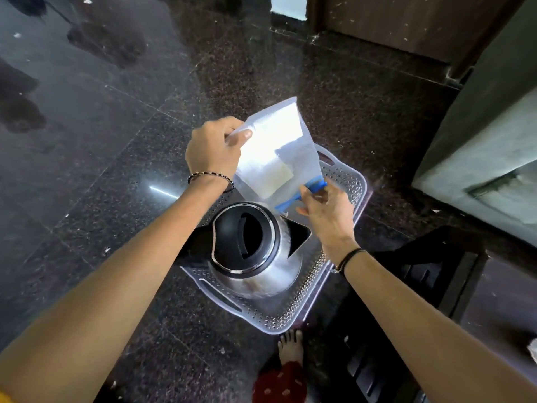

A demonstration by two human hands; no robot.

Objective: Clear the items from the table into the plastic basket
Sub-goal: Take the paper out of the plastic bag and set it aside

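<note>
Both hands grip the translucent plastic zip pouch with the blue strip [279, 152]: left hand [213, 149] pinching its far corner, right hand [327, 212] its near blue end. Best lower it flat into the perforated clear plastic basket [345, 237], on the far side of the steel electric kettle with the black lid [251, 248]

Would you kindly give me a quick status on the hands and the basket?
Left hand and right hand both grip the bag above the basket. Kettle already inside. Nothing in the way.
</note>
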